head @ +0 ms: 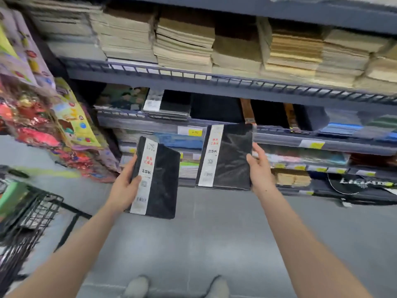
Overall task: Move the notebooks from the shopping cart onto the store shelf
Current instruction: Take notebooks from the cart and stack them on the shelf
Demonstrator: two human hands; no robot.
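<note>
Holding one black notebook apiece, both hands were raised before the store shelf (225,125), well apart. Left hand (126,186) gripped the left notebook (159,181) by its spine edge, thumb on the white band. Right hand (261,168) clasped the right notebook (227,155) at its right edge, just short of the shelf. Judged light, stiff-covered, wrapper possibly slick; best taken at an edge. Shopping cart (32,214) stood near left.
</note>
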